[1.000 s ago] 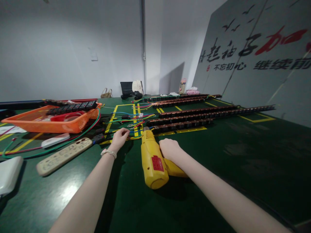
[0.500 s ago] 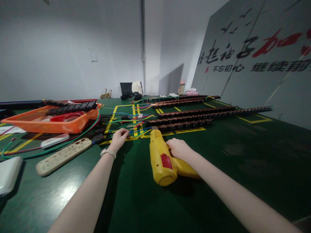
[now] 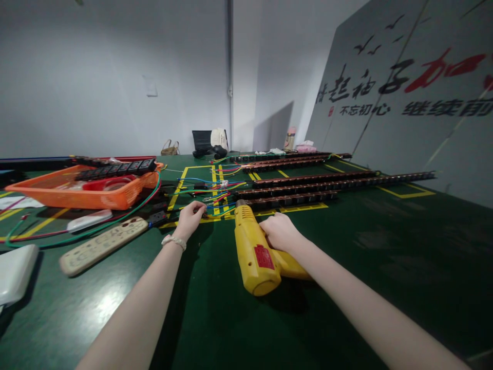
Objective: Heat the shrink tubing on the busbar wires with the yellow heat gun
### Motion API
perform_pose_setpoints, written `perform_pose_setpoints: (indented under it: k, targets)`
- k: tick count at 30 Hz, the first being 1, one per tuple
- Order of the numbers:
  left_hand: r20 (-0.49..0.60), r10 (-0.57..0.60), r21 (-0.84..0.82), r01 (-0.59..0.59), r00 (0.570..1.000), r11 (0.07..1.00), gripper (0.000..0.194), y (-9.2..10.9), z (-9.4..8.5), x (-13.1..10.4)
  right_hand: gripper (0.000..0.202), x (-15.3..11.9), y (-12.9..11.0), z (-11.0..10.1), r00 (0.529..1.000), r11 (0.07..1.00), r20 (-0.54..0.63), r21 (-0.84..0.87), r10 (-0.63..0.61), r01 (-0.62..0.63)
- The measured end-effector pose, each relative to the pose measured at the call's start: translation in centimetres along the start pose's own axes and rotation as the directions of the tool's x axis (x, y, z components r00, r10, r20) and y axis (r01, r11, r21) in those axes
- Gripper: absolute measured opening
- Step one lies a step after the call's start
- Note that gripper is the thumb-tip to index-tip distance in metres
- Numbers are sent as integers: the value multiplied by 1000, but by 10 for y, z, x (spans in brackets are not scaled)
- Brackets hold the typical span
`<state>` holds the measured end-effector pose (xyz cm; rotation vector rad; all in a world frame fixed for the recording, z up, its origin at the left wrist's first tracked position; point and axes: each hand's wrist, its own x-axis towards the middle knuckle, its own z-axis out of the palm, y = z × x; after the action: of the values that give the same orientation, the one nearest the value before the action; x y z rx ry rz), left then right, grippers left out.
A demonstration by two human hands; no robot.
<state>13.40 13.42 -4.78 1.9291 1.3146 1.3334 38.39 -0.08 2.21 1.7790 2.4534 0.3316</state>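
Observation:
My right hand (image 3: 280,231) is wrapped round the yellow heat gun (image 3: 252,249), which has a red label on its body. Its metal nozzle (image 3: 241,203) points away from me, toward the coloured wires (image 3: 221,209) that come out of the nearest black strip (image 3: 296,200). To the left of the nozzle, my left hand (image 3: 191,220) is closed in a pinch on the ends of these wires. The exact spot between its fingertips is too small to make out.
An orange basket (image 3: 127,200) holding black socket strips stands at the left. In front of it lie a beige power strip (image 3: 103,246), a white slim object (image 3: 89,221) and a green cable (image 3: 127,222). More black strips with copper bars (image 3: 327,180) stretch across the green table (image 3: 346,288).
The heat gun's nozzle has swung slightly left, nearer my left hand. My left hand keeps its pinch, and the whole view has shifted a little.

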Motion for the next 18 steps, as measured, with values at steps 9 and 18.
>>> perform_pose_setpoints:
  k: [9, 18]
  targets:
    - [31, -36, 64, 34, 999, 997, 21, -1, 1, 1, 16, 3, 0, 1, 1000, 1000, -5, -20, -23, 23]
    - [62, -112, -83, 117, 992, 990, 15, -1, 4, 0, 17, 6, -3, -1, 999, 999, -24, -28, -44, 44]
